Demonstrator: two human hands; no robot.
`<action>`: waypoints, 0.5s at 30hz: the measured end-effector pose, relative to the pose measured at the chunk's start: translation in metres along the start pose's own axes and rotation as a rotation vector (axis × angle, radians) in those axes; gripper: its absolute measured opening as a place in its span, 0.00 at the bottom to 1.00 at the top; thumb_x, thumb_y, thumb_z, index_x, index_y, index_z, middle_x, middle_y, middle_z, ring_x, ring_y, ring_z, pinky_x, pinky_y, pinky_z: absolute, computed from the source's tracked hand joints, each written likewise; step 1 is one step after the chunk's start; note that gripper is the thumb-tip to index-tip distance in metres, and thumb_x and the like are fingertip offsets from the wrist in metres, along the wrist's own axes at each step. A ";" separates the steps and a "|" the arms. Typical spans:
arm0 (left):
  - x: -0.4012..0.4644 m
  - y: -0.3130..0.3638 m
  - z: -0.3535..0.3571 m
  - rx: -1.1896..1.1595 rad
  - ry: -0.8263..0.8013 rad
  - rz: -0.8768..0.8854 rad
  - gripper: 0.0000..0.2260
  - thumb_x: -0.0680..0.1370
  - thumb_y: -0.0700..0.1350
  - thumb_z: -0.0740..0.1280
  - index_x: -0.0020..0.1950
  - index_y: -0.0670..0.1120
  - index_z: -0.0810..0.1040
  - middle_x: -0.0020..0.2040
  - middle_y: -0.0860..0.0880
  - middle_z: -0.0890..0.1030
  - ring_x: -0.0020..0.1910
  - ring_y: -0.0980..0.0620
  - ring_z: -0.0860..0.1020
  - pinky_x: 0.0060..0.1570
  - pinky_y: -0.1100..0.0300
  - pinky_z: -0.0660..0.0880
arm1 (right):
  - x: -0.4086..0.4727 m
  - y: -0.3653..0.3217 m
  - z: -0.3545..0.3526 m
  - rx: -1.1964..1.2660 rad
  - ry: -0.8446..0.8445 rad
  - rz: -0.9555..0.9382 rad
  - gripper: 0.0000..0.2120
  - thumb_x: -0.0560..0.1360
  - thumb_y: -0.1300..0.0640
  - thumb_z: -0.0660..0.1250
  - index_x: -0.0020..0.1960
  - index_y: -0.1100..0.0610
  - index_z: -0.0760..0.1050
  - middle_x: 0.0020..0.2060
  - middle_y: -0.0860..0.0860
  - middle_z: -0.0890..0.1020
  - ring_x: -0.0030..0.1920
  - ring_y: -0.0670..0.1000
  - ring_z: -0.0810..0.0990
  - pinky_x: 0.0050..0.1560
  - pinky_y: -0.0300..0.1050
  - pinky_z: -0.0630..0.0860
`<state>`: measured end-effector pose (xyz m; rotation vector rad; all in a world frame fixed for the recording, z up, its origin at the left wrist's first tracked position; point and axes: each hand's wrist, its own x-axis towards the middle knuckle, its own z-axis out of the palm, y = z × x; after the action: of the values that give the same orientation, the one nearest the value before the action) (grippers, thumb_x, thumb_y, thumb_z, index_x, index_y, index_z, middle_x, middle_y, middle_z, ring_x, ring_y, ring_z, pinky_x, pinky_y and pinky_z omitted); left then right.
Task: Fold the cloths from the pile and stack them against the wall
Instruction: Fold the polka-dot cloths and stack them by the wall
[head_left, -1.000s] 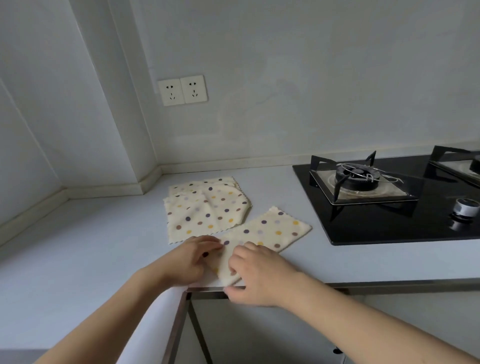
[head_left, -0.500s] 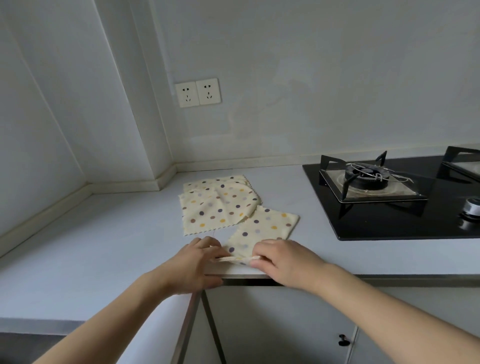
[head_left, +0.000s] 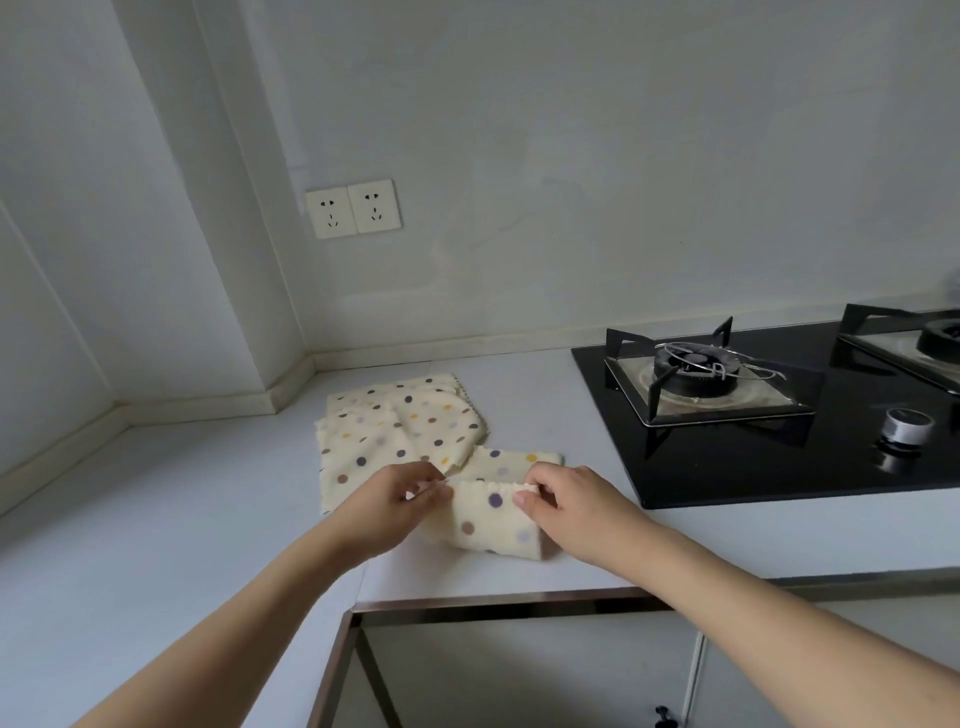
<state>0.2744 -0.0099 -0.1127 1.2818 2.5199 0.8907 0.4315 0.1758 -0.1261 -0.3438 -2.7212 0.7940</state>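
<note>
A cream cloth with coloured dots (head_left: 488, 519) lies near the counter's front edge, its near half lifted and turned over towards the far half. My left hand (head_left: 395, 501) pinches the raised edge's left corner. My right hand (head_left: 566, 499) pinches its right corner. Behind them, a pile of the same dotted cloths (head_left: 400, 431) lies loosely spread on the grey counter (head_left: 182, 493), a little way out from the back wall (head_left: 571, 182).
A black gas hob (head_left: 779, 415) with burner grates and a silver knob (head_left: 906, 427) takes up the counter's right side. A double wall socket (head_left: 353, 208) sits above the corner. Cabinet fronts (head_left: 519, 670) lie below the front edge.
Both hands have lifted the cloth's near edge off the counter and carried it away from me, doubling the cloth over. The view has tilted and shifted slightly.
</note>
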 end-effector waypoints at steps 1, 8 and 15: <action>0.011 0.003 0.002 0.005 0.021 0.002 0.09 0.81 0.52 0.62 0.49 0.49 0.79 0.45 0.52 0.81 0.41 0.55 0.77 0.40 0.67 0.71 | 0.007 0.004 -0.002 -0.011 0.009 0.019 0.12 0.80 0.46 0.59 0.44 0.54 0.71 0.33 0.45 0.73 0.35 0.46 0.71 0.34 0.43 0.65; 0.089 0.013 0.034 0.068 0.114 -0.138 0.10 0.80 0.47 0.59 0.41 0.47 0.75 0.37 0.51 0.78 0.33 0.53 0.73 0.33 0.61 0.68 | 0.061 0.034 -0.001 -0.111 0.029 0.186 0.13 0.80 0.49 0.57 0.39 0.54 0.65 0.45 0.52 0.78 0.47 0.57 0.76 0.39 0.47 0.66; 0.114 0.008 0.074 0.313 0.162 -0.165 0.11 0.81 0.49 0.57 0.39 0.50 0.66 0.36 0.54 0.73 0.39 0.49 0.72 0.38 0.57 0.65 | 0.087 0.065 0.012 -0.263 -0.025 0.256 0.14 0.82 0.49 0.55 0.56 0.59 0.72 0.57 0.57 0.77 0.59 0.59 0.75 0.52 0.47 0.69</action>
<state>0.2400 0.1145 -0.1559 1.0934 2.9337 0.6045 0.3565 0.2497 -0.1538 -0.7556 -2.8449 0.5003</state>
